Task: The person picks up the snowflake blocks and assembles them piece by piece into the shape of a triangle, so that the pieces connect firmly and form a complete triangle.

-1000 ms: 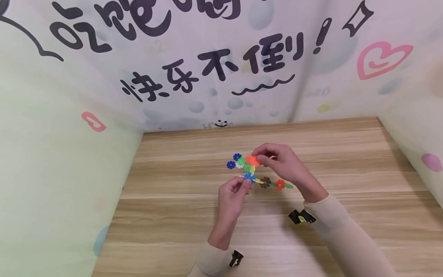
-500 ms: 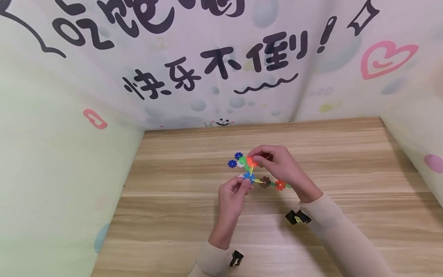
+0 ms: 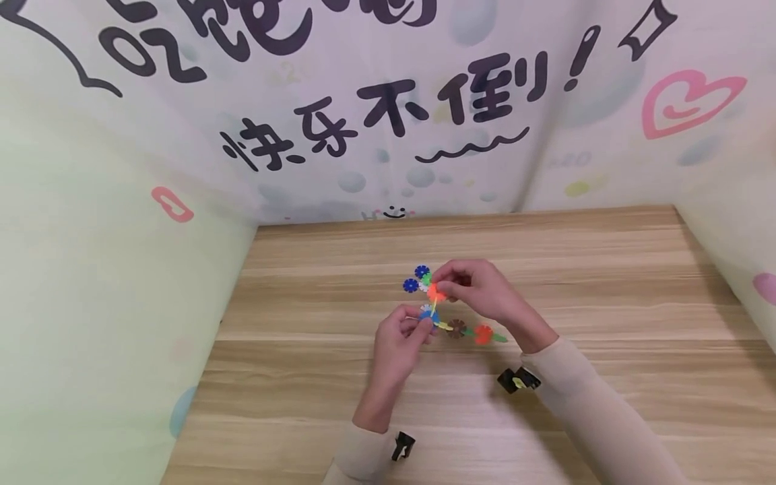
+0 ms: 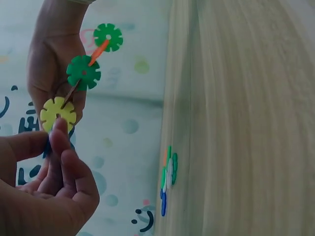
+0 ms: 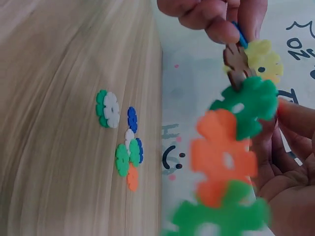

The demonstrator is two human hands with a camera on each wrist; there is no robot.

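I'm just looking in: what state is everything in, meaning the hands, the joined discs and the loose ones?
Left hand: pinching the blue disc.
Blue disc: gripped, joined to the disc chain.
Disc chain: linked, held up off the table.
Right hand: fingertips pinching an orange disc.
Orange disc: partly covered; whether joined, unclear.
Dark blue discs: loose-looking, lying on the table.
White disc: lying on the table, overlapping a green disc.

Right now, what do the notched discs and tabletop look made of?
Discs: likely moulded plastic, smooth; uniform bright colour and crisp slots suggest it. Tabletop: wood or wood-look laminate, low sheen; streaky grain shows, but can't tell which.
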